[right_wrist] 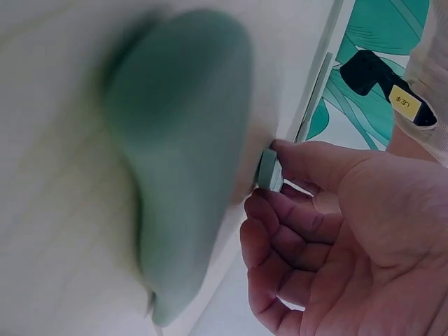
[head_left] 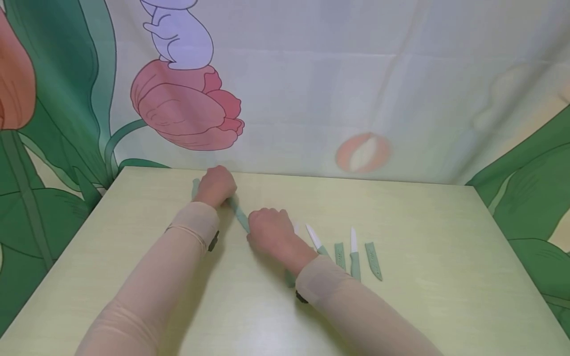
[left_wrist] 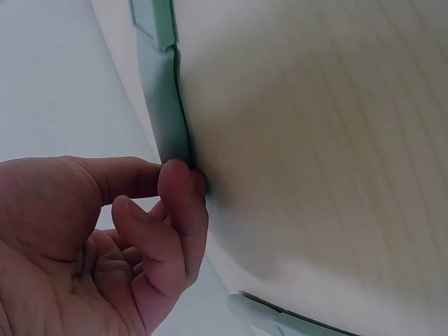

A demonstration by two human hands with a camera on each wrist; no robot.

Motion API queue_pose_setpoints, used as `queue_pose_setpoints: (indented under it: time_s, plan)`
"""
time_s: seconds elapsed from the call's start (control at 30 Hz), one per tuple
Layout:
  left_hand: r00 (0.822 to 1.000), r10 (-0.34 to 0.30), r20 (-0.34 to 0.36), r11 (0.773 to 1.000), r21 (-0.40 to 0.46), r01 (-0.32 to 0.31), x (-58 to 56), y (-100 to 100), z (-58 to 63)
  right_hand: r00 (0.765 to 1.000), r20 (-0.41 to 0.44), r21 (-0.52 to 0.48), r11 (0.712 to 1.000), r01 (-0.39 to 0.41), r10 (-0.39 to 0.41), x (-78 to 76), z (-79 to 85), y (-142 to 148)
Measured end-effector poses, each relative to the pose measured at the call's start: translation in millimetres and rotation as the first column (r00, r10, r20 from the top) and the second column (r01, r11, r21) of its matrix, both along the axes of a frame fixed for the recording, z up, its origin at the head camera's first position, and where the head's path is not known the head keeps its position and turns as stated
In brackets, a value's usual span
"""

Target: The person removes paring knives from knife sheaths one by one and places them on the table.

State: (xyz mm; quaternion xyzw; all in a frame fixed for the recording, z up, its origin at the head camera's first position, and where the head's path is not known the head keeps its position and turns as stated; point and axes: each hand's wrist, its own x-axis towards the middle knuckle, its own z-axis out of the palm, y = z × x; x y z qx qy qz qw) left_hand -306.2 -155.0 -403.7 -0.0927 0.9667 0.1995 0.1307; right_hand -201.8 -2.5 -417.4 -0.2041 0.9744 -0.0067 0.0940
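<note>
Between the two hands lies a green paring knife (head_left: 240,216) with its sheath on. My left hand (head_left: 216,187) pinches the end of its handle (left_wrist: 166,105) between thumb and fingertips, close over the table. At the other end, my right hand (head_left: 271,232) pinches the tip of the sheath (right_wrist: 267,170) between thumb and index finger. Under the right wrist lies another knife, its green handle (right_wrist: 185,140) large in the right wrist view and its blade mostly hidden by the hand. Another green sheathed knife (head_left: 195,188) sits just left of the left hand.
Right of the right hand lie a white-bladed knife (head_left: 314,238), a loose green sheath (head_left: 340,253), a second white-bladed knife (head_left: 355,262) and another sheath (head_left: 374,261). The pale wooden table (head_left: 427,237) ends at a printed curtain (head_left: 289,99) behind.
</note>
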Motion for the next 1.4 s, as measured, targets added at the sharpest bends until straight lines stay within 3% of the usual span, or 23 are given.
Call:
queue_pose_setpoints:
  time_s: [0.43, 0.67, 0.9, 1.1, 1.4]
  plan:
    - [1.0, 0.0, -0.01, 1.0, 0.014, 0.0, -3.8, -4, -1.3, 0.999, -0.018, -0.061, 0.997, 0.045, -0.046, -1.8, 0.9, 9]
    - [0.997, 0.079, -0.016, 0.986, 0.151, -0.076, -4.2, -2, 3.7, 0.997, -0.024, -0.11, 0.991, 0.076, -0.079, -3.0, 7.4, 21]
    - [0.99, 0.138, 0.012, 0.946, 0.294, -0.136, -2.0, -1, 9.3, 0.994, -0.013, -0.147, 0.984, 0.101, -0.104, -5.3, 16.5, 36]
    - [0.992, 0.128, 0.024, 0.906, 0.404, -0.126, 4.5, 1, 14.1, 0.994, -0.031, -0.175, 0.979, 0.101, -0.108, -5.7, 19.6, 51]
    - [0.996, 0.09, 0.025, 0.795, 0.6, -0.087, 17.3, 0, 12.1, 0.991, -0.037, -0.247, 0.962, 0.114, -0.127, -5.2, 26.0, 75]
